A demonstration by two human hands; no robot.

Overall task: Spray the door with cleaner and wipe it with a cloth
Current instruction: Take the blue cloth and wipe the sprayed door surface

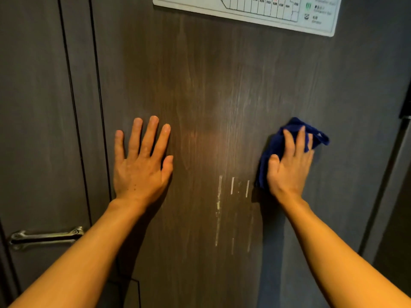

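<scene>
A dark brown wood-grain door (211, 85) fills the head view. Pale vertical streaks of cleaner (231, 196) run down its lower middle. My right hand (289, 165) presses a crumpled dark blue cloth (278, 141) flat against the door, just right of the streaks. The cloth shows above and left of the fingers. My left hand (142, 161) lies flat on the door to the left, fingers spread, holding nothing. No spray bottle is in view.
A white floor-plan sign (255, 12) is fixed to the door near the top. A metal lever handle (46, 237) sits at the lower left on the grey door-side panel. The frame edge and a dark fitting (405, 103) lie at the right.
</scene>
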